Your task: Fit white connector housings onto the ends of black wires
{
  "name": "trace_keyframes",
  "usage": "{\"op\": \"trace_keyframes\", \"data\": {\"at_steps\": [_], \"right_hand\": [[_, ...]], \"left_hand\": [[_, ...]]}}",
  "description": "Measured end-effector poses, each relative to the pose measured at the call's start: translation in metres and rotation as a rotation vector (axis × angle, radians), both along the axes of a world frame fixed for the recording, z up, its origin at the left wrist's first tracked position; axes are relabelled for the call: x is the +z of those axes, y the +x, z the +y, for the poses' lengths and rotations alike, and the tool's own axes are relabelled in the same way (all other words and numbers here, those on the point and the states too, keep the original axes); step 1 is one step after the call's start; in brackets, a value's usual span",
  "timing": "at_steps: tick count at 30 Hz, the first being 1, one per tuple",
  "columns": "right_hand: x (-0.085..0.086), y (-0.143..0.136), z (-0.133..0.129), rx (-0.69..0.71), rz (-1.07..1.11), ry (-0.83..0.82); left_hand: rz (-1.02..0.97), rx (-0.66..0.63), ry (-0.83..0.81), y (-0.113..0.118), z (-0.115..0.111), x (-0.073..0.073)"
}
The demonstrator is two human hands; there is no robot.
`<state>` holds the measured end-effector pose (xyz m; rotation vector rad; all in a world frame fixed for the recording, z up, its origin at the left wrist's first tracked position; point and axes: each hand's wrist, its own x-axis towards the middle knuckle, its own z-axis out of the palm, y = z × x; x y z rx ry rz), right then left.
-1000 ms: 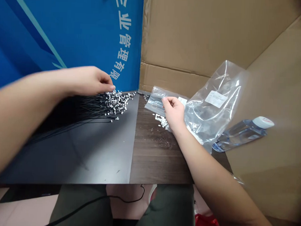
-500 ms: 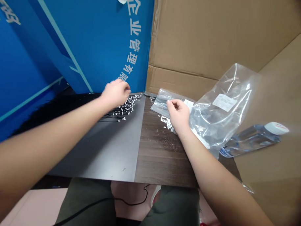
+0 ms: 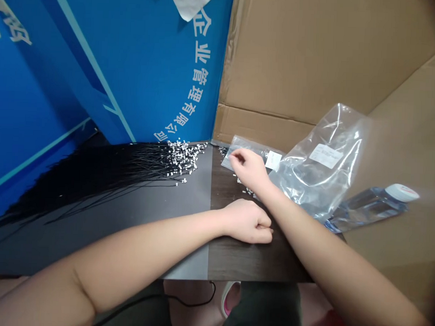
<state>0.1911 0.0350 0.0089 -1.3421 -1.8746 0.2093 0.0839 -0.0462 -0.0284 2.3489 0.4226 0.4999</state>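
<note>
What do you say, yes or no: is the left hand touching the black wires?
No, the left hand is apart from the black wires, over the brown tabletop.

Goes bare-armed, wears dark green trousers [image 3: 269, 307].
Shows plain, dull cloth below the near edge of the table [image 3: 231, 265]; under that edge too, seems to have a white shoe [image 3: 224, 296] with pink inside.

The left hand [image 3: 248, 222] curls beside the right forearm [image 3: 304, 228].
</note>
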Motion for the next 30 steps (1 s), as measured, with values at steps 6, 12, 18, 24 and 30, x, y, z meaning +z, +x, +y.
{"op": "trace_keyframes", "data": {"at_steps": [6,12,18,24,30], "right_hand": [[0.037,-0.04,0.069,-0.13,-0.784,-0.382],[0.027,-0.05,0.105,-0.209,-0.82,-0.51],[0.014,-0.038,0.109,-0.254,-0.748,-0.48],[0.01,-0.029,0.11,-0.24,-0.69,-0.455],[0.005,-0.026,0.114,-0.19,-0.638,-0.41]], "left_hand": [[0.077,-0.012,0.051,-0.002,-0.002,0.008],[0.073,-0.017,0.11,-0.001,-0.004,0.005],[0.083,-0.006,0.081,-0.001,-0.003,0.007],[0.088,-0.004,0.06,0.0,-0.001,0.007],[0.097,-0.001,0.07,0.0,-0.002,0.008]]}}
